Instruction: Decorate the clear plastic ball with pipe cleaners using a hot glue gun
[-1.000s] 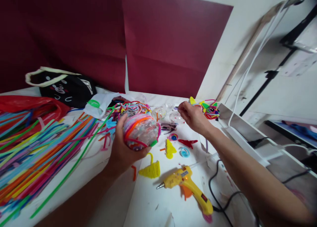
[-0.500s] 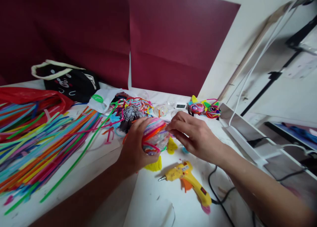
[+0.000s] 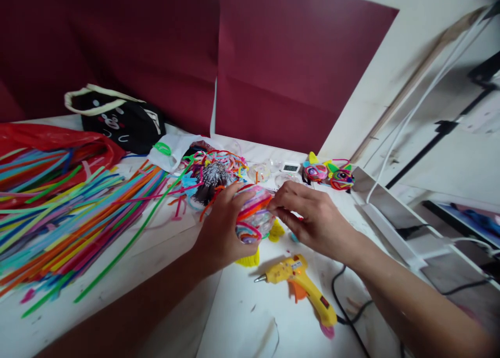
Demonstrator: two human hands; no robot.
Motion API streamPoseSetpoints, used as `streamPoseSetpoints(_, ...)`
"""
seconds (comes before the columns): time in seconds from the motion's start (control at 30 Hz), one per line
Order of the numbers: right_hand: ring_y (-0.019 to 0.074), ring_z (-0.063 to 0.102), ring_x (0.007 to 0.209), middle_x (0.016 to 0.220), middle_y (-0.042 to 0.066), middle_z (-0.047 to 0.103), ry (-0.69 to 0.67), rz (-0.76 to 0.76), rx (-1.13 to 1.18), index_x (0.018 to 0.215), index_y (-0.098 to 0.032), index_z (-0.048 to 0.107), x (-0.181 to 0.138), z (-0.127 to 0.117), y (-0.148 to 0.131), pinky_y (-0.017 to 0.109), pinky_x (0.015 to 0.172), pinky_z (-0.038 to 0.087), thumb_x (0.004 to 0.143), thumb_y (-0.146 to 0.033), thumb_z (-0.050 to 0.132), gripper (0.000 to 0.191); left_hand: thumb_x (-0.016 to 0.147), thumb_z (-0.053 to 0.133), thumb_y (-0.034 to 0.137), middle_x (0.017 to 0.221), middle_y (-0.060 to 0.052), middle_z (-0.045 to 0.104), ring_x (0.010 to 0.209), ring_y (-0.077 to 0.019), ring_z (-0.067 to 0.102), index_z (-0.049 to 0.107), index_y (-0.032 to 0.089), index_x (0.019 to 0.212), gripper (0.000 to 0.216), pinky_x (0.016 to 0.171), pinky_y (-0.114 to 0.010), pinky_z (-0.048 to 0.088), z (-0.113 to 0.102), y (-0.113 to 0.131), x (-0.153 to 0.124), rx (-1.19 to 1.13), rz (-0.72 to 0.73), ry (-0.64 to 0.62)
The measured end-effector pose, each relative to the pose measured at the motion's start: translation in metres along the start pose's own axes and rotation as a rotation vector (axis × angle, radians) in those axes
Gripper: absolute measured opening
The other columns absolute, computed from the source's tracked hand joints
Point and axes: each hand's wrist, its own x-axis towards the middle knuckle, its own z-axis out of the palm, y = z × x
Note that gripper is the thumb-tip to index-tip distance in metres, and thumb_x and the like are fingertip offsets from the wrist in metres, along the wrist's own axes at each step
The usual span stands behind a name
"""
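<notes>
Two hands work on one ball wrapped in coloured strands (image 3: 254,215), held just above the bench (image 3: 117,275) at mid-scene. Left hand (image 3: 223,228) grips it from the left, fingers over the far side, thumb along the near side. Right hand (image 3: 311,212) is drawn into a pinch, fingertips at the ball's right side; cannot tell whether a strand sits between them. Ball is roundish, so no clear long axis; its orange band slopes from near left to far right. Coiled blue-purple patch sits on the near side, below a pink strand.

Glue gun (image 3: 289,271) lies on its side, near and to the right of the ball. Nozzle points left; handle slants to the near right. Yellow fuzzy piece (image 3: 248,259) shows partly under the left hand.

Loose pipe cleaners (image 3: 89,212) at left, mostly running near left to far right. Dark fuzzy clump (image 3: 212,180) just beyond the left hand. Far right: white digital display (image 3: 290,167), then two decorated balls (image 3: 340,178) side by side.
</notes>
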Motion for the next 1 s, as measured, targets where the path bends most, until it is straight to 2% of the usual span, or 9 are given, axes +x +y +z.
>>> streamPoseSetpoints(0.3, 0.0156, 0.058, 0.069, 0.076, 0.006, 0.063, -0.026, 0.048, -0.021, 0.085, -0.015, 0.066, 0.0012, -0.0001, -0.0001, 0.026, 0.064, 0.046, 0.088, -0.008, 0.056, 0.013, 0.066, 0.073, 0.019, 0.143, -0.018, 0.038, 0.137, -0.0366, 0.041, 0.039, 0.024, 0.128, 0.071, 0.110, -0.052, 0.042, 0.0022, -0.0024, -0.0035, 0.066, 0.117, -0.002)
streamPoseSetpoints(0.4, 0.0133, 0.059, 0.066, 0.075, 0.004, 0.065, -0.048, 0.121, 0.014, 0.082, -0.015, 0.067, 0.0027, -0.0008, -0.0013, 0.024, 0.063, 0.045, 0.083, -0.004, 0.059, 0.014, 0.067, 0.073, 0.019, 0.145, -0.016, 0.037, 0.137, -0.0368, 0.041, 0.040, 0.025, 0.127, 0.069, 0.109, -0.052, 0.043, 0.0023, -0.0032, -0.0043, 0.083, 0.144, 0.008)
streamPoseSetpoints(0.5, 0.0115, 0.060, 0.064, 0.074, 0.001, 0.067, -0.066, 0.255, 0.077, 0.081, -0.017, 0.065, 0.0042, -0.0017, -0.0028, 0.022, 0.062, 0.045, 0.078, -0.003, 0.062, 0.014, 0.064, 0.076, 0.018, 0.147, -0.015, 0.033, 0.137, -0.0379, 0.040, 0.040, 0.028, 0.125, 0.071, 0.109, -0.053, 0.044, 0.0025, -0.0040, -0.0054, 0.085, 0.177, -0.001)
streamPoseSetpoints(0.63, 0.0103, 0.057, 0.058, 0.068, -0.003, 0.064, -0.087, 0.396, 0.118, 0.083, -0.018, 0.064, 0.0052, -0.0023, -0.0033, 0.021, 0.057, 0.042, 0.073, -0.002, 0.062, 0.019, 0.063, 0.077, 0.015, 0.150, -0.014, 0.030, 0.138, -0.0374, 0.040, 0.042, 0.029, 0.125, 0.072, 0.109, -0.053, 0.043, 0.0028, -0.0044, -0.0072, 0.062, 0.193, -0.016)
streamPoseSetpoints(0.83, 0.0100, 0.056, 0.057, 0.066, -0.005, 0.062, -0.098, 0.467, 0.195, 0.082, -0.019, 0.061, 0.0064, -0.0020, -0.0012, 0.020, 0.055, 0.040, 0.071, -0.004, 0.063, 0.020, 0.069, 0.075, 0.019, 0.151, -0.014, 0.030, 0.139, -0.0363, 0.040, 0.043, 0.029, 0.125, 0.066, 0.108, -0.052, 0.044, 0.0021, -0.0030, -0.0074, 0.036, 0.188, -0.028)
streamPoseSetpoints(1.0, 0.0089, 0.055, 0.056, 0.064, -0.006, 0.060, -0.103, 0.495, 0.192, 0.080, -0.019, 0.060, 0.0077, -0.0027, -0.0032, 0.019, 0.054, 0.040, 0.069, -0.001, 0.064, 0.021, 0.065, 0.075, 0.017, 0.149, -0.015, 0.033, 0.138, -0.0355, 0.042, 0.044, 0.027, 0.124, 0.067, 0.108, -0.052, 0.044, 0.0021, -0.0027, -0.0058, 0.030, 0.203, -0.039)
